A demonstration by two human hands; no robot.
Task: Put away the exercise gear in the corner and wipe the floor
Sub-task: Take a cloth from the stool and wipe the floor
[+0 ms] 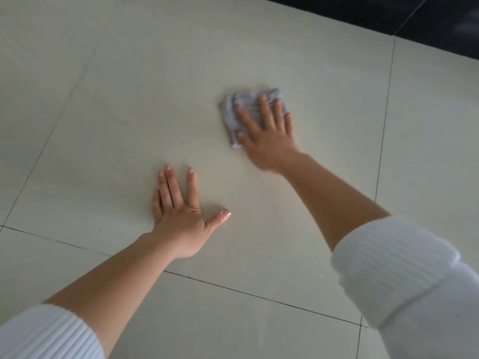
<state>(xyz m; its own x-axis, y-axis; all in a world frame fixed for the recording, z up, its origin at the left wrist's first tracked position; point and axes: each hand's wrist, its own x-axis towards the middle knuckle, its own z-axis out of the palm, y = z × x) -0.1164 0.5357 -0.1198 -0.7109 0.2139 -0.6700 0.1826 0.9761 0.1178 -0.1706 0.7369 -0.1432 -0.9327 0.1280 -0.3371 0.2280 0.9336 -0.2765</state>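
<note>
A crumpled grey cloth (233, 112) lies on the pale tiled floor (129, 99), right of the middle. My right hand (267, 133) presses flat on the cloth with straight, spread fingers and covers its right half. My left hand (181, 216) rests flat on the bare tile nearer to me, fingers spread, holding nothing. Both sleeves are white and pushed up the forearms. No exercise gear is in view.
Dark grout lines (233, 288) cross the floor between large tiles. A dark, glossy surface (440, 22) borders the floor at the top right corner.
</note>
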